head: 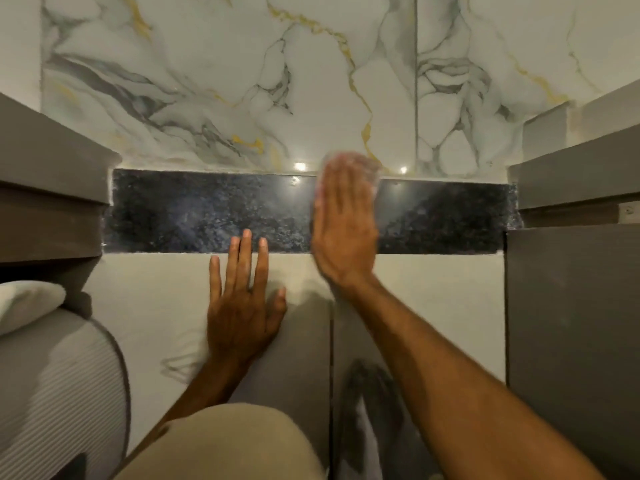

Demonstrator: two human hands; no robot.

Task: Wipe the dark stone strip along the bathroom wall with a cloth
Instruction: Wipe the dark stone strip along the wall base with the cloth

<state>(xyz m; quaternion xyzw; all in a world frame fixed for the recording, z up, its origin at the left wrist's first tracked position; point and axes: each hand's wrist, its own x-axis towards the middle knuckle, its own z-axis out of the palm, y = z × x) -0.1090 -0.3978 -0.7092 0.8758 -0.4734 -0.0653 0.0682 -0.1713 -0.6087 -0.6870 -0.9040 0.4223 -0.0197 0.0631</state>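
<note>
R grip [344, 230] flat, pressing cloth [374, 172] on strip [207, 209].

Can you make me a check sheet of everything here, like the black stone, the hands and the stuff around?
Surface: dark stone strip, shiny, with light spots reflected near its top edge; pale tile below it.
Job's things: a light cloth, blurred, mostly hidden under the right hand.
Clutter: nothing seen on the strip.
Grippers: right hand flat, pressing the cloth on the strip; left hand flat on the pale tile, fingertips reaching the strip's lower edge.
Cables: nothing seen.
Surroundings: marble wall with gold veins above; grey ledges on both sides; ribbed grey thing lower left with a white folded thing on it.
</note>
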